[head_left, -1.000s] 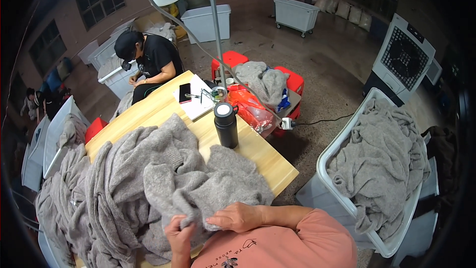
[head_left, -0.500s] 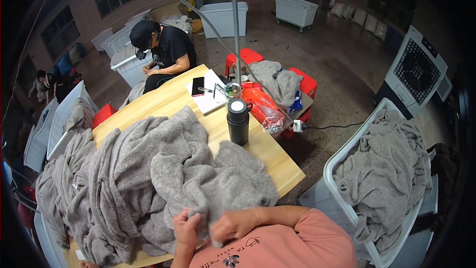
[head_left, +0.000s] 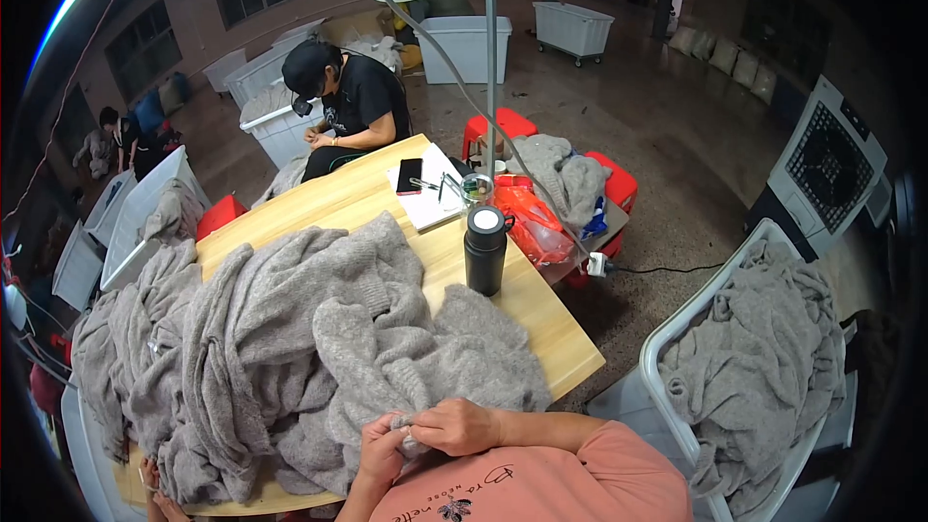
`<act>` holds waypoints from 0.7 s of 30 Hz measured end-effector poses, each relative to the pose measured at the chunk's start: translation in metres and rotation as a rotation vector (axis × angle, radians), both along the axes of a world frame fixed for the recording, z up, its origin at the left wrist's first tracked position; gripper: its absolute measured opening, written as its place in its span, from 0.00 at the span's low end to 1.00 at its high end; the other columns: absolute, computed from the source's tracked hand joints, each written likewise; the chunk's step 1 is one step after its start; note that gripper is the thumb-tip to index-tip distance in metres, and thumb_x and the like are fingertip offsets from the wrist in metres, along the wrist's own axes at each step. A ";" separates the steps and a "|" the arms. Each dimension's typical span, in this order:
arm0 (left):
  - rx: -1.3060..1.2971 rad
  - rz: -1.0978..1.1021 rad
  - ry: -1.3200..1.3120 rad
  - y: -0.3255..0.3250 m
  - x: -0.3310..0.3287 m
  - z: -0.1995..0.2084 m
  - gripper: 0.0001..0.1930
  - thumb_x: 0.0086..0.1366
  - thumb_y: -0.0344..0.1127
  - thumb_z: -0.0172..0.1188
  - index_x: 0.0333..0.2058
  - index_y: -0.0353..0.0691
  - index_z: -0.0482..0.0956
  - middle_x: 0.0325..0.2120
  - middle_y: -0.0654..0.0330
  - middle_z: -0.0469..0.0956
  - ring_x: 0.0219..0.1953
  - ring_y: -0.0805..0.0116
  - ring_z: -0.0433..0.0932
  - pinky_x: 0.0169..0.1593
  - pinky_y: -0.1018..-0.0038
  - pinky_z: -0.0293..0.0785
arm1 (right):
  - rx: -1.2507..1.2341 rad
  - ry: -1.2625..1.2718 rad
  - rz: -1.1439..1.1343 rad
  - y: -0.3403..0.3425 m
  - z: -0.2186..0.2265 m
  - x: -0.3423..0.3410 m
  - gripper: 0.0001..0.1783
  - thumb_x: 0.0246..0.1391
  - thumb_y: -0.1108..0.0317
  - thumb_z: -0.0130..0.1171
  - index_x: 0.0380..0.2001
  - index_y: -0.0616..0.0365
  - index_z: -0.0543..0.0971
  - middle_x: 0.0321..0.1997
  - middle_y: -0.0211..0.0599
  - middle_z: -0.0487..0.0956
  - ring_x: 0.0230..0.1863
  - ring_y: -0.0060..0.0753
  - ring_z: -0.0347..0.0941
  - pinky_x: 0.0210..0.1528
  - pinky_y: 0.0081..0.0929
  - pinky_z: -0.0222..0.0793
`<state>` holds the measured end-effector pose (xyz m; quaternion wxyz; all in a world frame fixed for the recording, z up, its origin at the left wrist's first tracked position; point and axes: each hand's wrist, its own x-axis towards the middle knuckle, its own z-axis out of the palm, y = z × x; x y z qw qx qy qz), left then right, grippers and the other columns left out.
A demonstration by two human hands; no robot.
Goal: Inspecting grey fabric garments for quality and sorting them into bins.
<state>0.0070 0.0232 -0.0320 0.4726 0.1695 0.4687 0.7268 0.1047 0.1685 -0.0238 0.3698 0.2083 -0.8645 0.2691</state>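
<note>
At the near edge of the wooden table, my left hand [head_left: 383, 450] pinches a bunched bit of a grey knit sweater [head_left: 454, 348]. Close beside it, my right hand [head_left: 460, 427] is closed on the same bit, with the fingertips of both hands almost meeting. The rest of that sweater spreads away from my hands over the tabletop. A large heap of similar grey knitwear [head_left: 261, 329] lies against it on the left. Whether anything small sits between my fingers is hidden.
A black bottle [head_left: 484, 256] stands on the table [head_left: 565, 343], beyond it a phone [head_left: 411, 175] and papers. A white bin [head_left: 657, 367] of grey knits is at right. Another person's hand [head_left: 159, 493] shows lower left; a seated person [head_left: 362, 106] works across the table.
My right hand has come up and closer to my left, and the sweater bit between them is now gathered small. The view has shifted slightly. Another person's hand shows more at lower left.
</note>
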 end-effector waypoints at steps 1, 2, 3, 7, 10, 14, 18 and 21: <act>-0.001 0.003 -0.003 -0.001 0.000 -0.002 0.04 0.52 0.22 0.53 0.28 0.31 0.75 0.25 0.63 0.76 0.26 0.80 0.71 0.31 0.83 0.66 | 0.023 0.002 -0.016 -0.001 -0.001 0.002 0.06 0.41 0.72 0.51 0.27 0.61 0.71 0.23 0.32 0.67 0.19 0.28 0.67 0.18 0.24 0.62; -0.003 0.015 -0.032 -0.002 0.000 -0.007 0.05 0.53 0.22 0.52 0.28 0.31 0.75 0.25 0.63 0.76 0.26 0.79 0.72 0.32 0.83 0.67 | 0.022 0.000 -0.013 -0.001 -0.006 0.001 0.06 0.41 0.72 0.51 0.27 0.61 0.71 0.23 0.32 0.67 0.19 0.28 0.67 0.18 0.24 0.62; -0.005 0.028 -0.061 -0.003 0.000 -0.010 0.05 0.53 0.22 0.51 0.28 0.30 0.75 0.25 0.62 0.76 0.26 0.79 0.72 0.32 0.83 0.67 | 0.025 0.001 -0.008 -0.001 -0.013 0.000 0.08 0.39 0.73 0.52 0.27 0.62 0.72 0.25 0.34 0.69 0.19 0.28 0.68 0.17 0.24 0.62; -0.041 0.030 0.048 -0.006 0.000 -0.018 0.06 0.53 0.21 0.51 0.30 0.31 0.76 0.27 0.62 0.76 0.28 0.77 0.72 0.34 0.81 0.68 | 0.016 0.069 -0.041 -0.005 -0.031 0.001 0.11 0.36 0.75 0.53 0.29 0.64 0.73 0.28 0.36 0.72 0.19 0.29 0.68 0.17 0.24 0.61; 0.003 0.057 0.206 -0.009 0.000 -0.021 0.05 0.54 0.22 0.52 0.28 0.31 0.76 0.26 0.63 0.76 0.27 0.77 0.72 0.33 0.82 0.68 | 0.004 0.024 -0.040 -0.005 -0.034 0.002 0.11 0.36 0.74 0.53 0.29 0.64 0.74 0.29 0.38 0.72 0.21 0.32 0.70 0.18 0.25 0.64; -0.087 0.127 0.321 -0.013 0.002 -0.030 0.04 0.53 0.22 0.54 0.28 0.32 0.78 0.25 0.65 0.75 0.25 0.80 0.70 0.30 0.84 0.65 | -0.206 -0.130 -0.036 -0.008 -0.032 0.002 0.07 0.39 0.77 0.51 0.27 0.60 0.73 0.30 0.37 0.71 0.24 0.38 0.71 0.24 0.28 0.69; -0.163 0.174 0.381 -0.012 0.006 -0.025 0.05 0.53 0.23 0.56 0.29 0.33 0.78 0.21 0.68 0.74 0.24 0.82 0.68 0.28 0.84 0.64 | -0.424 -0.277 0.042 -0.005 -0.028 -0.002 0.08 0.42 0.77 0.52 0.30 0.60 0.71 0.33 0.40 0.72 0.27 0.45 0.71 0.28 0.32 0.69; -0.235 0.233 0.631 -0.012 0.006 -0.029 0.05 0.52 0.24 0.57 0.30 0.34 0.79 0.19 0.66 0.75 0.22 0.81 0.69 0.25 0.82 0.65 | -0.461 -0.449 0.040 -0.004 -0.037 -0.005 0.10 0.39 0.79 0.51 0.31 0.61 0.71 0.34 0.44 0.73 0.30 0.46 0.73 0.29 0.30 0.69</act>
